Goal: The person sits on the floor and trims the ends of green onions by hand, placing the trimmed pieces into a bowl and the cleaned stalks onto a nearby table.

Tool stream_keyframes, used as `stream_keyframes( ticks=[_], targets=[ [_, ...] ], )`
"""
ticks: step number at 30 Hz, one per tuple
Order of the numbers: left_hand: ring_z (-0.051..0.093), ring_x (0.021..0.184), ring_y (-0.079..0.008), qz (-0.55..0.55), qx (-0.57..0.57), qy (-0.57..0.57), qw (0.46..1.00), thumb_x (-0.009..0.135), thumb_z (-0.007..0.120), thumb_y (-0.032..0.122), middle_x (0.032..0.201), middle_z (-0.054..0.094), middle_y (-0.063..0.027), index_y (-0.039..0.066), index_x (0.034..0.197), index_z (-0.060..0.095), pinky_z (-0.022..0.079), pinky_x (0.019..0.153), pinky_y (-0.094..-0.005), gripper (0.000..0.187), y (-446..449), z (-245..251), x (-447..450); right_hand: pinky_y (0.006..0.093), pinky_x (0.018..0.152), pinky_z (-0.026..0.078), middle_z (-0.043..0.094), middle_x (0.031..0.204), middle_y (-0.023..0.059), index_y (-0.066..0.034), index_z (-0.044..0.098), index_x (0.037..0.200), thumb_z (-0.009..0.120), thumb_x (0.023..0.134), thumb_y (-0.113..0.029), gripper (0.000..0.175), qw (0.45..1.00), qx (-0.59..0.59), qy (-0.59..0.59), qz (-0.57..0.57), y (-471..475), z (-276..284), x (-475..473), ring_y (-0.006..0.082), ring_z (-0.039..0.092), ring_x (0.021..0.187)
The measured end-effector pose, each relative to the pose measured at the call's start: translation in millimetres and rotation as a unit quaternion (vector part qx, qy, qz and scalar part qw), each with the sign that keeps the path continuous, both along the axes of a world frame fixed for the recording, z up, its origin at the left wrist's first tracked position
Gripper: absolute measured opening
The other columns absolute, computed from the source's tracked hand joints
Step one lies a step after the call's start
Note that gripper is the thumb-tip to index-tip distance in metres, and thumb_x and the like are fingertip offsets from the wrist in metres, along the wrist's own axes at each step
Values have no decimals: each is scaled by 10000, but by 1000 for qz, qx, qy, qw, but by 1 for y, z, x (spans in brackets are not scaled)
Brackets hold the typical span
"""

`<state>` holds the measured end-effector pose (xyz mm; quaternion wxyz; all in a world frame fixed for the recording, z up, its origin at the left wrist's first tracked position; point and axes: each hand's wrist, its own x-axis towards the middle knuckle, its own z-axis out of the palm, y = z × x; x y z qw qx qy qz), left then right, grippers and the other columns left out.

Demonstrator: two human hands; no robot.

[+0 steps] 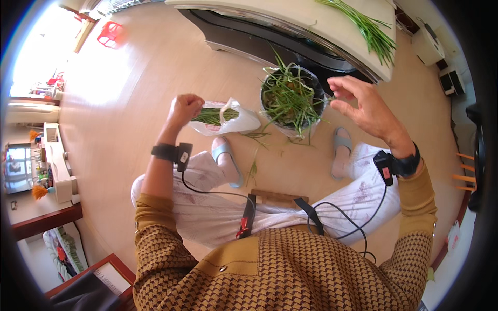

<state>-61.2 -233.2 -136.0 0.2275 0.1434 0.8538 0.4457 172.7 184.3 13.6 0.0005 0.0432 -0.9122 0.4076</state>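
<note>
My left hand [187, 108], its fingers closed, is over the left end of a white plastic bag [243, 121] on the floor. Green stalks [216, 116] show in the bag's opening; whether the fingers pinch one cannot be told. My right hand [356, 100] is just right of a lined bucket [265, 110] heaped with green and withered leaf scraps [290, 95]. Its thumb and fingers are apart, with a small bit of plant near the thumb tip. A bunch of long green stalks [363, 29] lies on the pale tabletop beyond the bucket.
A low table [385, 72] with a dark lower shelf stands beyond the bucket. Loose green scraps [253, 171] lie on the floor between my slippered feet. Cables [218, 192] run from both wristbands towards my lap. A red plastic stool [109, 34] stands far left.
</note>
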Motion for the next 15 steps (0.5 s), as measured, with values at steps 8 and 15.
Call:
stream_keyframes(
  ticks=[8, 15],
  targets=[
    [688, 829, -336, -263, -250, 112, 925, 850, 615, 225, 913, 721, -168, 56, 930, 751, 544, 763, -392, 230, 12, -90, -8, 324, 815, 529, 654, 956, 146, 48, 619, 1109, 711, 848, -80, 305, 1000, 28, -7, 5, -4, 10, -12, 240, 651, 900],
    [603, 1177, -320, -228, -290, 7, 929, 918, 559, 332, 1305, 610, -181, 130, 1274, 635, 476, 989, -402, 417, 52, -63, 3, 335, 781, 519, 645, 927, 143, 56, 607, 1089, 709, 836, -69, 300, 999, 37, -31, -14, -5, 1, -20, 246, 628, 839]
  ],
)
